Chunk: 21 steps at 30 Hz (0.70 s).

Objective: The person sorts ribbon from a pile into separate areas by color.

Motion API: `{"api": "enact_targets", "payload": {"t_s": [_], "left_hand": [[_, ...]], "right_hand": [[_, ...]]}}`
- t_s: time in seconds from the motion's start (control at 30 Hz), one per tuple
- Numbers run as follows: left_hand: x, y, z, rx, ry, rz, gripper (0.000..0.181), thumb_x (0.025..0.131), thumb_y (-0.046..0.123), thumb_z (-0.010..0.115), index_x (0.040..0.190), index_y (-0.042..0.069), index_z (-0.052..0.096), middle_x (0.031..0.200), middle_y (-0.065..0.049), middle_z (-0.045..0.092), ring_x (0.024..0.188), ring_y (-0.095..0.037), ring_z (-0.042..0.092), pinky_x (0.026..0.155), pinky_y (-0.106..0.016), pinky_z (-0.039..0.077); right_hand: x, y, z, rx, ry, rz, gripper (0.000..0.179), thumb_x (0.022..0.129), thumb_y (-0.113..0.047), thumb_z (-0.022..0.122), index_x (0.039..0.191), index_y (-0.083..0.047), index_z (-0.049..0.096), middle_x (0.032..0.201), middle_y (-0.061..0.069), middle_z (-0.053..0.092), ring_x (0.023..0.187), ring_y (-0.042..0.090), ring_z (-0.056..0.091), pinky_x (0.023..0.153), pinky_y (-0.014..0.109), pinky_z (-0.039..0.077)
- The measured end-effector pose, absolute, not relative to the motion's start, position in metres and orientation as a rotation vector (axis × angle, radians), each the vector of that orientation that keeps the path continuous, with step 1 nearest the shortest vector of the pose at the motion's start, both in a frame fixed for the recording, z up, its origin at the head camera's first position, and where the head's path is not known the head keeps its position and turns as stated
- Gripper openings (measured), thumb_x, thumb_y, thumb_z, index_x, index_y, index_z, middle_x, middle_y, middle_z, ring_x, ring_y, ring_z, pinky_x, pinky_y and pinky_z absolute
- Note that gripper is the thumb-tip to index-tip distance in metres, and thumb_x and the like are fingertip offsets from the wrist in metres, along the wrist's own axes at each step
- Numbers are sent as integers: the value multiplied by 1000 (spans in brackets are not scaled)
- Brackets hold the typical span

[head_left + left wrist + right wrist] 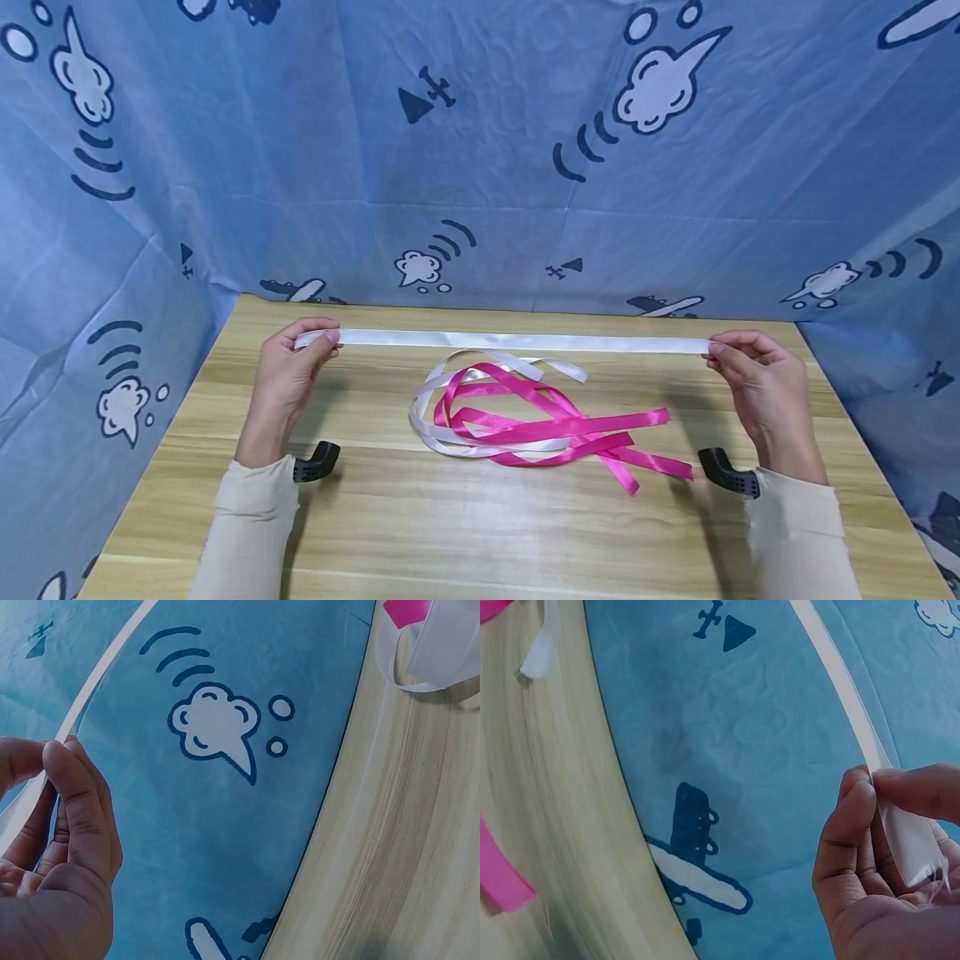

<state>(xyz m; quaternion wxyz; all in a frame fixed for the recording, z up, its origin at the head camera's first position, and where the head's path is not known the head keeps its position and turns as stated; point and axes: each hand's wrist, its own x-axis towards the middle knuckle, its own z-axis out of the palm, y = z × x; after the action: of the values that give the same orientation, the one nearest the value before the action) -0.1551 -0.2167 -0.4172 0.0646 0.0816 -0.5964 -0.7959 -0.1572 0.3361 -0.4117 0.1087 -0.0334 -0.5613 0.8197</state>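
A white ribbon (525, 341) is stretched nearly straight between my two hands, above the far part of the table. My left hand (288, 375) pinches it near one end between thumb and fingers, and a short tail runs past the grip. At the other end my right hand (765, 392) pinches it the same way; the right wrist view shows a frayed ribbon end (922, 859) lying over the palm. Below the taut strip, several pink ribbons (525, 429) and more white ribbon (423, 417) lie in a loose looped pile on the table.
The wooden table (420, 533) reaches back to a blue printed cloth (487, 150) that hangs behind it and at both sides. A black camera mount (318, 462) juts from the left sleeve, and another black mount (727, 473) from the right.
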Motion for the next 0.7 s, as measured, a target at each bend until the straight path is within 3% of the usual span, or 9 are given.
{"api": "enact_targets", "payload": {"t_s": [0.43, 0.7], "left_hand": [[-156, -223, -417, 220, -1810, -2368, 25, 96, -7, 68, 89, 15, 79, 96, 1, 70, 75, -6, 70, 72, -15, 60], [-155, -226, -418, 190, -1771, -2381, 20, 95, -5, 71, 90, 13, 79, 88, 1, 71, 73, -7, 71, 72, -16, 60]], "right_hand": [[-155, 345, -411, -147, -1641, 2384, 12, 93, 14, 67, 98, 6, 75, 90, 7, 74, 75, 17, 75, 71, 22, 63], [-155, 348, -412, -187, -1639, 2366, 8, 91, 11, 72, 97, 6, 74, 90, 7, 74, 74, 16, 75, 71, 22, 63]]}}
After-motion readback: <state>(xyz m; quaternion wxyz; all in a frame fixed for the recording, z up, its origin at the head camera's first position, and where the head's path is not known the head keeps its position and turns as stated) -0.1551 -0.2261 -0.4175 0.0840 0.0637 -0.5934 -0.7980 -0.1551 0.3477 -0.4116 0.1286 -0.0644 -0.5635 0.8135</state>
